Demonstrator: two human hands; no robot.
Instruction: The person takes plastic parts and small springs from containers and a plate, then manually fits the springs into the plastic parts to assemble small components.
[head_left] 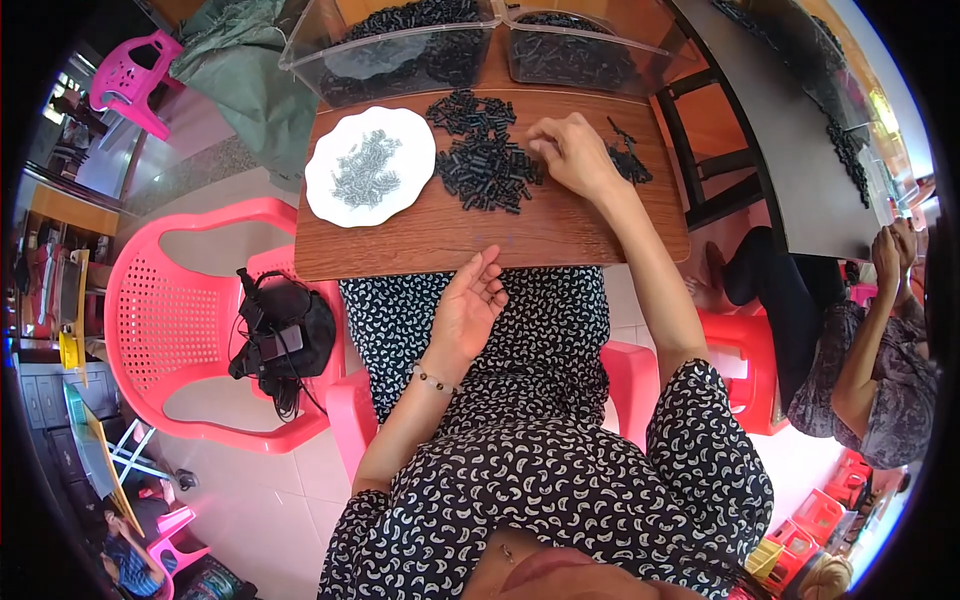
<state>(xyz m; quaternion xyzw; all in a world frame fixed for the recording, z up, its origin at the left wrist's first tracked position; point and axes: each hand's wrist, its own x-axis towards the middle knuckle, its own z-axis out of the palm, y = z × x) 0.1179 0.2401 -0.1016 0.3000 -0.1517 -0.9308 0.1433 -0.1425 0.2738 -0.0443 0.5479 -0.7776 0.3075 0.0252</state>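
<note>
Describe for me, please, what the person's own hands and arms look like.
The left hand and right hand wear no gloves. A beaded bracelet, mostly pale with some dark beads, circles the left wrist; the right wrist shows none. Loose black sleeves with whitish crescent shapes leave both forearms uncovered.

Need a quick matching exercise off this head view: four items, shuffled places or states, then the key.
Column 1
1. white plate
2. left hand
3. right hand
4. black bag

Column 2
A. palm showing, at the near edge of the brown table
B. on a pink chair, to the left
C. back of the hand showing, right beside the pile of black pieces
D. left of that pile, with small pale pieces on it

Pairs: 1-D, 2-A, 3-C, 4-B
</note>
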